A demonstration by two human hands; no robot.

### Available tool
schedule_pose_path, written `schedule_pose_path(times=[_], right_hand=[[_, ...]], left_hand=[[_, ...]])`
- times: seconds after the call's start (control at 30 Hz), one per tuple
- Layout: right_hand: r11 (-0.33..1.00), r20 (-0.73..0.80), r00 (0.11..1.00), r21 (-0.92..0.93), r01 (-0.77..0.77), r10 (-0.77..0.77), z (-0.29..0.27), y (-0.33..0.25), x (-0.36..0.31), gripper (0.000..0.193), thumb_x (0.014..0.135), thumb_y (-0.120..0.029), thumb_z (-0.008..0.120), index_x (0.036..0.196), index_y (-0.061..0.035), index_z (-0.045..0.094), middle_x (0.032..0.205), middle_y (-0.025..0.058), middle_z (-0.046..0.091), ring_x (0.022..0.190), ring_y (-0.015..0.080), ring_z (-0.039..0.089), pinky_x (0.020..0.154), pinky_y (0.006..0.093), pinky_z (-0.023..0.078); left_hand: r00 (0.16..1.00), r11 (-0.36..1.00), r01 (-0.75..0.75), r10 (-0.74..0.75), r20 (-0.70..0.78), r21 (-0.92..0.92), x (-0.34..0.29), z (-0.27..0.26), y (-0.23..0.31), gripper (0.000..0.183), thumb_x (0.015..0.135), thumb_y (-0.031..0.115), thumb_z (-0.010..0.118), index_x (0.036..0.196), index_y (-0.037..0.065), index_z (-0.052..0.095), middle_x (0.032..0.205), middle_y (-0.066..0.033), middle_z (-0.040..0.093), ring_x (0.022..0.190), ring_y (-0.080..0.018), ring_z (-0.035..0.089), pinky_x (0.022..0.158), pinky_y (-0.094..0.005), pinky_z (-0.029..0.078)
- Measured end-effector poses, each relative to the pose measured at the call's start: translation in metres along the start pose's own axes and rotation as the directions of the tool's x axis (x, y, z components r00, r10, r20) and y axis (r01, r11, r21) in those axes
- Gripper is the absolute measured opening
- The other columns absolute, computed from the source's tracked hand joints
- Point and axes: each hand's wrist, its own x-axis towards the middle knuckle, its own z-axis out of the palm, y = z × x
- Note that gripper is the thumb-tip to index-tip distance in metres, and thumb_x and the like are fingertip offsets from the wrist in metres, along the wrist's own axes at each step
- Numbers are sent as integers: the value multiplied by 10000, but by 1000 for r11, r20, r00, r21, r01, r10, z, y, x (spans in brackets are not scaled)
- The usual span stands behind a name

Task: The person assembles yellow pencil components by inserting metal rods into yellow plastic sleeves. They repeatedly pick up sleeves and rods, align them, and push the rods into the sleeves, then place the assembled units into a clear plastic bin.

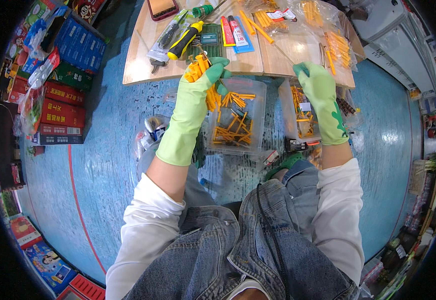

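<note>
My left hand (193,100), in a light green rubber glove, is closed round a bunch of yellow plastic wall plugs (198,69) at the table's front edge. More plugs hang below its fingers, over a clear plastic box (261,107) with loose yellow plugs inside. My right hand (320,95), gloved the same way, pinches the near end of a thin metal rod (283,53). A yellow sleeve (262,33) lines up with the rod's far end; whether they are joined I cannot tell. Beneath the right hand stands a second clear box (286,112) of yellow plugs.
On the wooden table (278,65) lie a yellow-black screwdriver (185,40), a green case (210,42), red and white tubes (235,31), a phone (163,7) and bags of yellow plugs (339,47). Stacked cartons (63,105) stand left, a white cabinet (398,45) right.
</note>
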Motion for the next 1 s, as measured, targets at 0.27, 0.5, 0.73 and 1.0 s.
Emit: schedule_pose_path(times=[0.27, 0.5, 0.73, 1.0], right_hand=[[1000, -13, 1000, 18, -22, 22, 13, -12, 14, 288, 849, -331, 583, 924, -63, 658, 817, 162, 646, 751, 332, 619, 671, 418, 469], [993, -73, 996, 105, -45, 53, 38, -13, 38, 316, 860, -337, 584, 990, -56, 646, 802, 142, 654, 722, 292, 617, 657, 401, 472], [478, 240, 952, 824, -303, 190, 15, -23, 16, 240, 869, -207, 615, 990, -2, 643, 830, -1, 635, 667, 69, 524, 615, 220, 441], [378, 494, 857, 829, -412, -149, -21, -50, -63, 208, 878, -185, 618, 988, -10, 644, 820, -18, 616, 682, 44, 507, 626, 201, 430]], left_hand=[[1000, 1000, 2, -2, 2, -8, 0, -2, 0, 249, 869, 153, 630, 1065, 3, 603, 854, -65, 646, 643, -98, 560, 578, -225, 467], [1000, 1000, -2, 2, -4, 3, 1, -2, 0, 244, 871, 149, 626, 1066, 4, 602, 863, -70, 648, 641, -98, 559, 582, -225, 468], [998, 999, -52, 52, -25, 15, 3, -3, 1, 235, 872, 147, 623, 1064, 13, 606, 902, -57, 644, 624, -105, 557, 571, -238, 471], [992, 990, -106, 100, -70, -90, 2, -3, -3, 263, 848, 185, 655, 1049, 22, 606, 961, -79, 650, 611, -117, 560, 576, -251, 495]])
